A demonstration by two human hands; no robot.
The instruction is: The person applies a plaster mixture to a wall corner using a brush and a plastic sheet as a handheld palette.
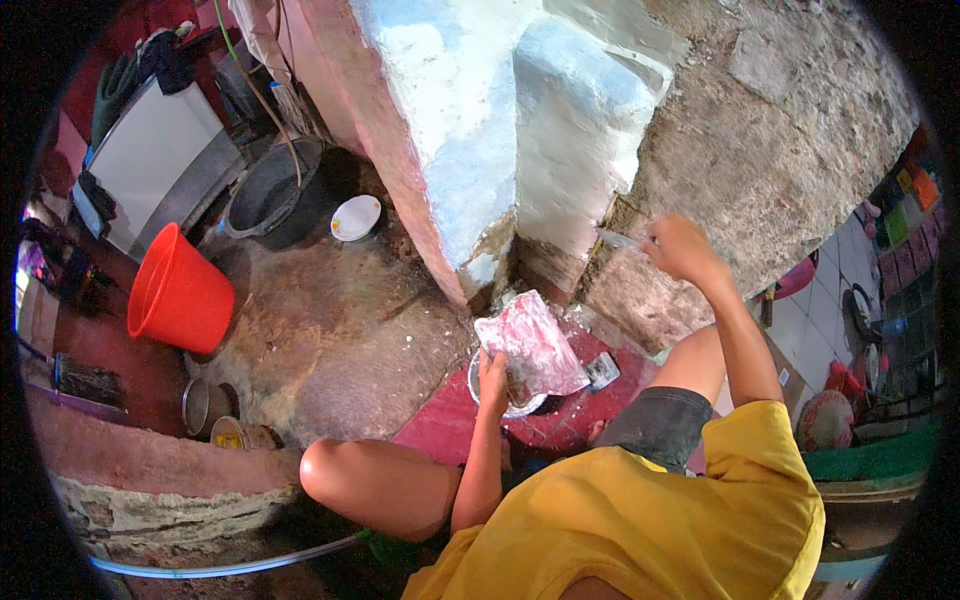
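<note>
Head view: I am gripping a flat, plaster-smeared pinkish board (533, 347) with my left hand (492, 372), over a round metal bowl (505, 405) on the red floor (440, 425). My right hand (680, 245) is closing around a thin metal blade (618, 238), pressing it against the rough grey wall (760, 150).

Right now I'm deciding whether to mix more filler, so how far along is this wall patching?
Done: the upper wall already carries a pale blue-white coat. In hand: the left hand holds a smeared board over a bowl, and the right hand presses a thin tool against the wall. Left: the rough grey face and dark base gap remain bare.
</note>
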